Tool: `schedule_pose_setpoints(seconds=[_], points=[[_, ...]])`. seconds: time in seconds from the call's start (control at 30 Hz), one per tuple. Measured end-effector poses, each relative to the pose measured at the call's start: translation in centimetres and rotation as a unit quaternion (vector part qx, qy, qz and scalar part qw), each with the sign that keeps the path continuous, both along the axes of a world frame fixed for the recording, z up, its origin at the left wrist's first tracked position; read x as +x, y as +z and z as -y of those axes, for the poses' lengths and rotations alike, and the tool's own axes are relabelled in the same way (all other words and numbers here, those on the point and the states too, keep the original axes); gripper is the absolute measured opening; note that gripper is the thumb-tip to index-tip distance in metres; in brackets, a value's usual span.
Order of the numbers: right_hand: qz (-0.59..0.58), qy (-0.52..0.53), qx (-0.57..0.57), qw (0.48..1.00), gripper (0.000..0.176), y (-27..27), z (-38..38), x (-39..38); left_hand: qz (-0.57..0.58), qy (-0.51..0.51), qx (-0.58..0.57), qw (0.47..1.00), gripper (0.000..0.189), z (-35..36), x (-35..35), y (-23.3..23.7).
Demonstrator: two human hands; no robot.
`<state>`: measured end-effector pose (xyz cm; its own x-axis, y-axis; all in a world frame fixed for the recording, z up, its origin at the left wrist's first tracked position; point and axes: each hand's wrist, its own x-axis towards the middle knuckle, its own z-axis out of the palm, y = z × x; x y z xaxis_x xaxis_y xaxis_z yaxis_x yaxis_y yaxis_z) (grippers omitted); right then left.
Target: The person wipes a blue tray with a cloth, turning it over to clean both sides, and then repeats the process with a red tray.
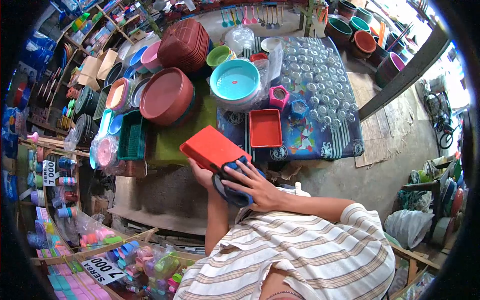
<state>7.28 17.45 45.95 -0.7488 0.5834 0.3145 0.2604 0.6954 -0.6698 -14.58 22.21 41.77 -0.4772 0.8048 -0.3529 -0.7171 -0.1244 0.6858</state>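
Observation:
A red rectangular tray (pixel 212 145) is held up in front of my body, tilted, its flat face upward. My left hand (pixel 202 175) grips its lower left side from beneath, fingers mostly hidden under it. My right hand (pixel 254 187) presses a dark blue and grey cloth (pixel 232 192) against the tray's lower right end. Just beyond, a similar red tray (pixel 265 128) lies on the blue patterned tablecloth (pixel 300 145). Behind it sit a pink container (pixel 279 97) and a turquoise basin (pixel 234 80) on a stack in plastic.
Many glass jars (pixel 320 80) cover the table's right part. Brown basins (pixel 166 96) and a green basket (pixel 132 135) stand on the left. A slanted wooden post (pixel 405 75) rises at the right. Shelves (pixel 62 175) of plastic goods line the left.

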Motion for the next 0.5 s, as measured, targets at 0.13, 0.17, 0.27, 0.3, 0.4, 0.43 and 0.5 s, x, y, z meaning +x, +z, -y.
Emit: schedule_pose_setpoints(seconds=[0.13,0.17,0.27,0.3,0.4,0.43,0.5], points=[[0.040,0.049,0.045,0.997,0.121,1.7,-2.3,2.0,0.003,-0.111,0.130,0.985,0.068,0.7,-2.4,-1.9],[0.086,0.026,0.043,0.995,0.118,1.8,-3.5,2.3,0.037,-0.096,0.071,0.992,0.065,0.8,-2.5,-2.8],[-0.014,-0.174,0.073,0.982,0.104,-2.1,-6.3,2.0,0.155,-0.141,0.099,0.973,0.061,1.9,-0.3,-0.4],[-0.015,-0.171,0.073,0.982,0.104,-2.1,-6.5,1.7,0.179,-0.129,0.119,0.968,0.062,1.9,-0.2,-0.6],[-0.064,-0.234,0.053,0.969,0.100,-1.6,-6.3,0.2,0.169,-0.107,0.104,0.974,0.068,2.1,0.6,-1.2],[-0.042,-0.203,0.095,0.974,0.103,-0.6,-5.2,-0.7,0.072,-0.134,0.124,0.981,0.071,2.3,1.0,-1.3],[-0.004,-0.095,0.089,0.991,0.114,0.5,-2.8,-1.7,0.187,-0.174,0.142,0.956,0.079,2.7,0.3,-3.4]])
